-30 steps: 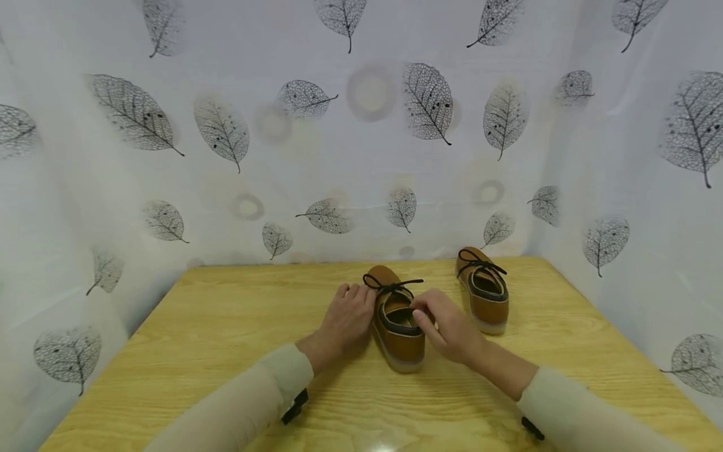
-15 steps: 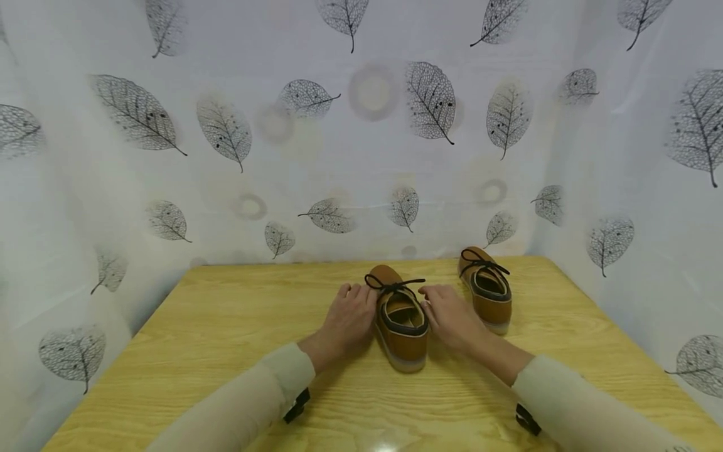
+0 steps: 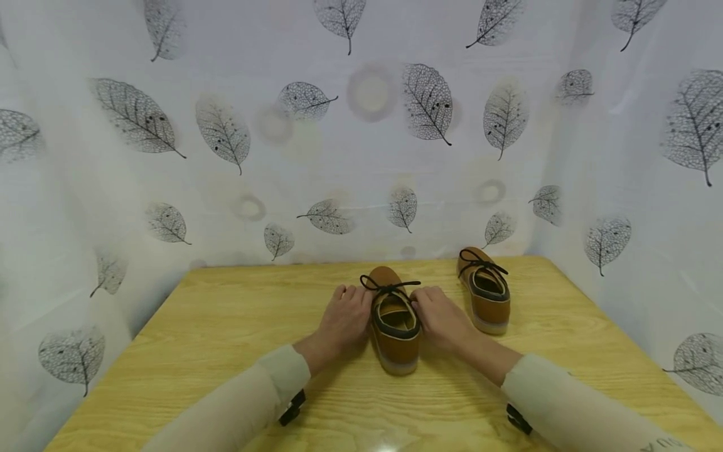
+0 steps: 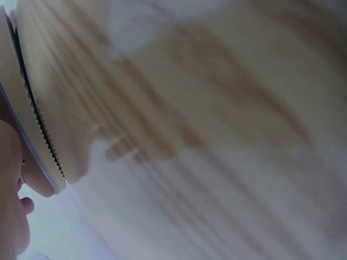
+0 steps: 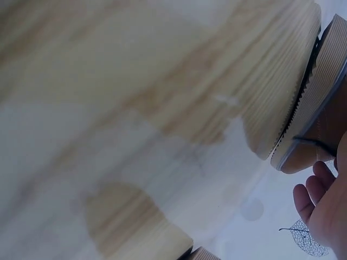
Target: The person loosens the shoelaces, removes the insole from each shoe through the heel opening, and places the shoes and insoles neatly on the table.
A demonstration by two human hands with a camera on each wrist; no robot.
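Observation:
A brown low-cut shoe (image 3: 395, 348) with a dark collar stands on the table, toe away from me. Its black lace (image 3: 390, 287) is tied in a bow. My left hand (image 3: 344, 314) holds the shoe's left side just below the bow, thumb hidden. On the opposite side my right hand (image 3: 443, 317) holds it near the collar. The left wrist view shows the shoe's ridged sole (image 4: 24, 108) beside a few fingers (image 4: 13, 206). In the right wrist view, the outer fingers (image 5: 316, 189) are loosely bent by the shoe's toe, and the thumb is hidden.
A matching brown shoe (image 3: 490, 307), also with a tied black lace, stands to the right, farther back on the wood-grain table (image 3: 243, 314). Behind the table and along its sides hangs a white curtain (image 3: 361, 157) with printed leaves.
My right hand has gone from the shoe's opening to its right side. The shoe has shifted slightly left, and my left hand with it. The other shoe stays put.

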